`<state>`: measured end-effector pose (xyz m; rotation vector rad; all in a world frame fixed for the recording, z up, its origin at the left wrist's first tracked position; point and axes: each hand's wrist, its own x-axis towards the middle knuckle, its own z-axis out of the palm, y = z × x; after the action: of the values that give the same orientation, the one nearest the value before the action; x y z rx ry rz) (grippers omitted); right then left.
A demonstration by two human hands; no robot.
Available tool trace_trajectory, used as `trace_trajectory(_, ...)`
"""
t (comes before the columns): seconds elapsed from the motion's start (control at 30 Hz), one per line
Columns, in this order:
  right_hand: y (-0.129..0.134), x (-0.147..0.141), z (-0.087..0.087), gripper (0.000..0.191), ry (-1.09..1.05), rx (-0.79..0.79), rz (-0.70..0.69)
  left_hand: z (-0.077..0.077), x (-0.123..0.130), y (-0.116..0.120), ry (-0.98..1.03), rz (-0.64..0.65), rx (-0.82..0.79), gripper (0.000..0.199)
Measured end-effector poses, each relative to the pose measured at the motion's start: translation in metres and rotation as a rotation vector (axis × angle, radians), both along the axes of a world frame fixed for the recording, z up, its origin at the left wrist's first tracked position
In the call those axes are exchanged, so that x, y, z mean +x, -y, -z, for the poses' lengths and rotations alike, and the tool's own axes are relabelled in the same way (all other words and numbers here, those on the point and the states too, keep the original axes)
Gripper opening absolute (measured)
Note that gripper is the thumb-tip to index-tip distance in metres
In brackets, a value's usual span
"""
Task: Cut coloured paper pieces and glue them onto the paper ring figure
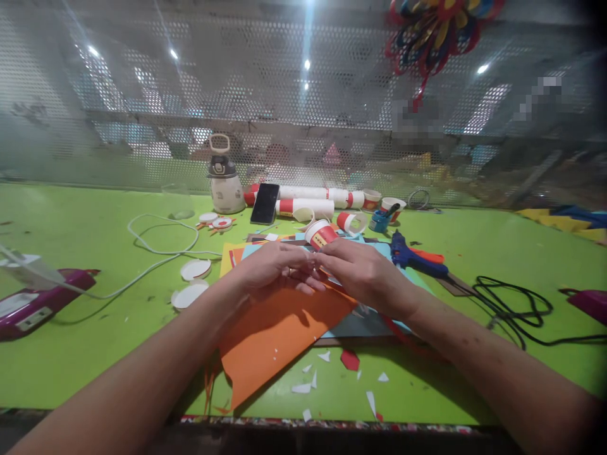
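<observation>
My left hand (279, 270) and my right hand (365, 268) meet at their fingertips above the stacked paper. The left thumb and fingers are bent, with the lower fingers a little apart. My right fingers close down against the left thumb. Whatever lies between the fingertips is too small or hidden to name. Just behind them a red and white paper cup (320, 234) lies tilted; whether a finger touches it I cannot tell. Below the hands spreads a sheet of orange paper (279, 335), over light blue paper (353, 325).
A blue glue gun (410, 256) with a black cord (512, 309) lies right. Behind stand a bottle (226, 189), a phone (264, 203) and white paper tubes (308, 207). White discs (195, 270) and a purple power strip (52, 300) lie left. Paper scraps (303, 387) litter the front.
</observation>
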<state>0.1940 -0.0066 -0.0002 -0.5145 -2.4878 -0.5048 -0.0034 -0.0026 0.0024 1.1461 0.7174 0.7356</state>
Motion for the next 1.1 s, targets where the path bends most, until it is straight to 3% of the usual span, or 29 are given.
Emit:
trace_trajectory(0.37,-0.010,-0.003,0.010,0.016,-0.318,-0.164,-0.029,0.003,0.002,-0.003,0.011,-0.041,-0.026,0.002)
trace_trajectory(0.53,-0.009,-0.006,0.009,0.015,-0.551,-0.543,0.046,-0.001,0.007,0.001,-0.020,-0.117,-0.024,0.010)
trace_trajectory(0.8,-0.004,-0.009,0.000,0.022,-0.776,-1.113,0.162,0.003,0.010,0.004,-0.072,-0.185,0.097,0.003)
trace_trajectory(0.97,0.003,-0.013,-0.003,0.014,-0.819,-1.217,0.176,0.004,0.011,0.006,-0.072,-0.118,0.140,0.010)
trace_trajectory(1.1,0.007,-0.015,-0.006,0.013,-0.857,-1.260,0.194,0.004,0.011,0.005,-0.076,-0.136,0.129,0.012)
